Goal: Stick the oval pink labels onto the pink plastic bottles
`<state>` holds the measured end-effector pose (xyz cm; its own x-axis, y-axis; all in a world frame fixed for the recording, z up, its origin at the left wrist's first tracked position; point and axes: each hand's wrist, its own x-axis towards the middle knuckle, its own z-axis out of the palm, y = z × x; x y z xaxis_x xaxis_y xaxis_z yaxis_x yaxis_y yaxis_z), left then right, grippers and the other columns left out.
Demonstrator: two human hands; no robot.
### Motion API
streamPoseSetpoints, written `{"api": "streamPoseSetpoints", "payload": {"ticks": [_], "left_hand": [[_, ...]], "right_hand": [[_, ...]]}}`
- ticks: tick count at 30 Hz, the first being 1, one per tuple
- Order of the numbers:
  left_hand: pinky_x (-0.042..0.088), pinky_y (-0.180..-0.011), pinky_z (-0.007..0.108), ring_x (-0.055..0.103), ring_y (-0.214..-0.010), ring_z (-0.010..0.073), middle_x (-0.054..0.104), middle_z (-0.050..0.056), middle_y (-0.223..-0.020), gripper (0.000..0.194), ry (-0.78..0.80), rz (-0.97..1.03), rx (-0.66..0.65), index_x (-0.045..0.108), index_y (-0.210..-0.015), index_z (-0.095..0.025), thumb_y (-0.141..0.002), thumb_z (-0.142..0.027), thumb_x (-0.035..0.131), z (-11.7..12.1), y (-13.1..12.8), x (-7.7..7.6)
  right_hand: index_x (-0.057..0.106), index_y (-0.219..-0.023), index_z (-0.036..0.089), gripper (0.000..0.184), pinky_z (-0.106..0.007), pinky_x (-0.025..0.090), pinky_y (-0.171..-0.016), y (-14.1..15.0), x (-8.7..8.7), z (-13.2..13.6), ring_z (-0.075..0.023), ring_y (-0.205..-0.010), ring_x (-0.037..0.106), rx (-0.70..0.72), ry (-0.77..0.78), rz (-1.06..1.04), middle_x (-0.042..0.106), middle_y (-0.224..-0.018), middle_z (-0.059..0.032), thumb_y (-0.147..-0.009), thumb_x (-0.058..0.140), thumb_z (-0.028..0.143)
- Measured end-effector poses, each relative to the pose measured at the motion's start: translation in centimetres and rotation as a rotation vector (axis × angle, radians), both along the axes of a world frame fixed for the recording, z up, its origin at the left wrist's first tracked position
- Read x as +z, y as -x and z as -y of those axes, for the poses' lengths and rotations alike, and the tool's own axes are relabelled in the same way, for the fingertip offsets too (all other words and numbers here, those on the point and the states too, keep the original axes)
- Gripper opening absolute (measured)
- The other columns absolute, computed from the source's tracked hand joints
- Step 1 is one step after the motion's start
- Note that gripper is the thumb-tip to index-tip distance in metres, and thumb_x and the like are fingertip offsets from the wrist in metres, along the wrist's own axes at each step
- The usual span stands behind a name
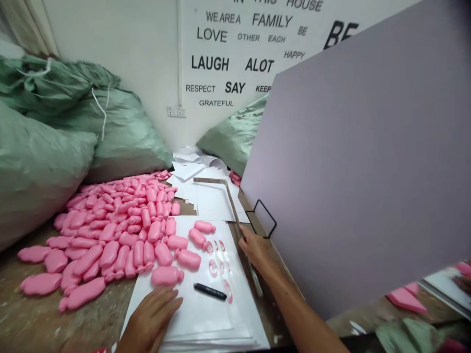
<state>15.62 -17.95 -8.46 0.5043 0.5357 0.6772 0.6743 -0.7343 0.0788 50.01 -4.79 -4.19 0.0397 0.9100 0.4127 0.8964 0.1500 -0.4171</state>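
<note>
The left hand (149, 318) lies on the near edge of a stack of white paper sheets (198, 318), its fingers (171, 304) open and spread, gripping nothing; that broad, flat contact suits keeping the sheets from sliding. Just beyond those fingertips lie a pink moulded piece (166, 275) and a black marker (209, 291). The right hand's fingers (248, 240) curl down at a metal L-square (232, 208), but I cannot tell whether they firmly grip it. Left of them spreads a heap of 100-plus pink pieces (110, 235).
</note>
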Motion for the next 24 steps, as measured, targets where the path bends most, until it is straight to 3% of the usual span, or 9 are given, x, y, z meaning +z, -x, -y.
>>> {"api": "streamPoseSetpoints", "payload": {"ticks": [3,6,10,14,19,24], "left_hand": [[0.053,-0.104,0.03,0.068,-0.115,0.0184,0.073,0.005,-0.121,0.042,0.074,0.019,0.057,0.061,-0.132,-0.026,-0.094,-0.016,0.048,1.6,1.6,-0.5],[0.052,-0.106,0.036,0.061,-0.126,0.0221,0.069,0.008,-0.128,0.043,0.124,0.031,0.121,0.06,-0.132,-0.026,-0.092,-0.013,0.051,1.8,1.7,0.8],[0.047,-0.107,0.055,0.046,-0.138,0.0335,0.058,0.013,-0.142,0.046,0.173,-0.105,0.115,0.058,-0.134,-0.024,-0.089,-0.013,0.055,-1.4,-0.4,2.6],[0.037,-0.108,0.068,0.035,-0.143,0.0422,0.048,0.017,-0.151,0.048,0.253,-0.281,-0.026,0.058,-0.135,-0.025,-0.087,-0.022,0.064,-5.9,-3.6,2.9],[0.043,-0.103,0.061,0.051,-0.129,0.0365,0.057,0.014,-0.142,0.034,0.181,-0.376,-0.058,0.064,-0.126,-0.027,-0.094,-0.038,0.057,-8.8,-5.4,1.5],[0.047,-0.099,0.049,0.059,-0.121,0.0279,0.06,0.011,-0.141,0.025,0.071,-0.45,-0.041,0.067,-0.117,-0.027,-0.098,-0.027,0.051,-9.8,-3.3,1.0]], "right_hand": [[0.068,-0.119,0.022,0.04,-0.039,0.047,-0.076,0.4,0.0,-0.1,-0.029,-0.092,0.063,-0.084,0.099,0.01,0.07,-0.102,-0.0134,-0.083,0.052,0.016],[0.062,-0.133,0.022,0.045,-0.041,0.046,-0.087,1.7,0.1,-0.2,-0.0296,-0.103,0.059,-0.006,0.191,-0.007,0.064,-0.119,-0.0155,-0.088,0.057,0.027],[0.053,-0.144,0.022,0.063,-0.033,0.05,-0.082,4.5,-0.1,-1.5,-0.0208,-0.088,0.063,0.174,0.332,-0.054,0.064,-0.122,-0.0107,-0.083,0.065,0.026],[0.048,-0.148,0.018,0.068,-0.035,0.049,-0.087,6.6,-0.3,-4.4,-0.0214,-0.098,0.064,0.201,0.369,-0.056,0.063,-0.131,-0.0127,-0.08,0.059,0.017],[0.063,-0.132,0.016,0.056,-0.033,0.049,-0.084,8.2,-0.2,-6.0,-0.0251,-0.1,0.065,0.278,0.368,-0.043,0.07,-0.117,-0.0131,-0.076,0.06,0.017],[0.066,-0.129,0.017,0.048,-0.034,0.048,-0.073,10.8,-1.7,-6.0,-0.026,-0.084,0.066,0.28,0.359,-0.041,0.068,-0.11,-0.014,-0.083,0.054,0.024]]}}
